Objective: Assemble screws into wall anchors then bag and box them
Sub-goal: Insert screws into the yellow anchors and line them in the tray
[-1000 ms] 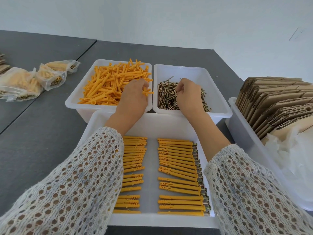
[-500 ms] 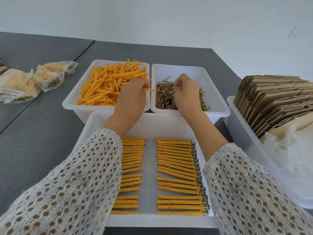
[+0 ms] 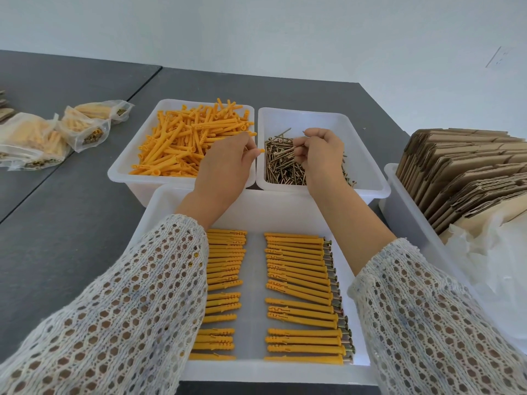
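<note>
The near tray point(image 3: 256, 212) holds two rows of finished anchors. Beyond it, the left hand point(image 3: 225, 163) pinches one orange anchor point(image 3: 259, 151), its tip pointing right. The right hand point(image 3: 319, 155), just to the right over the screw bin point(image 3: 368, 132), grips a screw point(image 3: 285, 151) lying left-right. Both axes almost line up.

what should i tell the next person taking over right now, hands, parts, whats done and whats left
Left hand: grip shut on one orange anchor above the anchor bin.
Right hand: grip shut on a screw above the screw bin.
Done: two columns of assembled anchors in the near tray; filled bags at far left.
Left: join this pair, then bag and box, using the flat cartons at right.
</note>
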The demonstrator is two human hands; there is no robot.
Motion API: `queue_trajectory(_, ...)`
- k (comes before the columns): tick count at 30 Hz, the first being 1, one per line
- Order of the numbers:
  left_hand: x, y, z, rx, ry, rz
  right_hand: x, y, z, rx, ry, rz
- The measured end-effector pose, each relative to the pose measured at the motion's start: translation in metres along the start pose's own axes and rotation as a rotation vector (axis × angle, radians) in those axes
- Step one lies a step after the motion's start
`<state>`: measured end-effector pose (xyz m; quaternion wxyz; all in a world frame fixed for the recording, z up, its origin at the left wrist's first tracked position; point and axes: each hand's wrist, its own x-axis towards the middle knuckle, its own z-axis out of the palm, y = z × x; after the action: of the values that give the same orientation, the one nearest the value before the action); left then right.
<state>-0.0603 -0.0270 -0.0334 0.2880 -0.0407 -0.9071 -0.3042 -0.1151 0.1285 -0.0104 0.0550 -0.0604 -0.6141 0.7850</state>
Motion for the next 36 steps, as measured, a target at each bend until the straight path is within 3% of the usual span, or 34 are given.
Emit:
queue_trajectory(4,0.0005,0.0008,-0.0005,-0.004,-0.040,0.015,-0.0003,0.0002,0.0011,0.112,-0.024,0.084)
queue_trajectory(36,-0.0001,-0.0029,0.0023,0.063,-0.064,0.057,-0.0058,0.0016,0.0058,0.210,-0.053,0.120)
